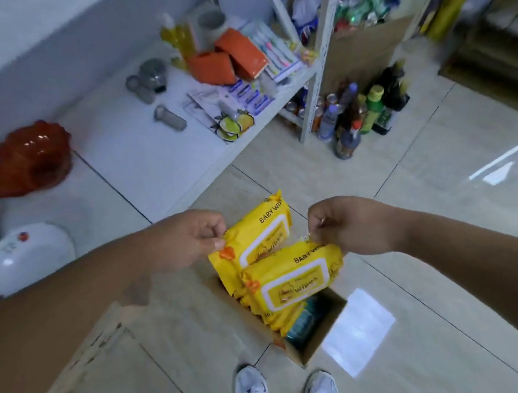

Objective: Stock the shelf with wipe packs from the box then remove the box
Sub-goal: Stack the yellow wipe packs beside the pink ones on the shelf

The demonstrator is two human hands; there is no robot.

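Glossy beige tiled floor [424, 201], white shelf [154, 159] ahead, cardboard box [313, 335] by the feet, left hand [185, 240] pinching upper wipe pack [257, 234], right hand [349, 225] pinching lower wipe pack [293, 280], both over the box

floor: glossy pale tiles [424, 201], window glare at right
wall: plain pale grey [32, 35]
furniture: white perforated-post rack [322, 12]

I see the left hand [189, 238] pinching the edge of one yellow wipe pack [257, 234], the right hand [346, 226] pinching a second wipe pack [294, 278]. Both packs hang above the open cardboard box [313, 335] on the tiled floor [441, 198]. White shelf [153, 152] beyond.
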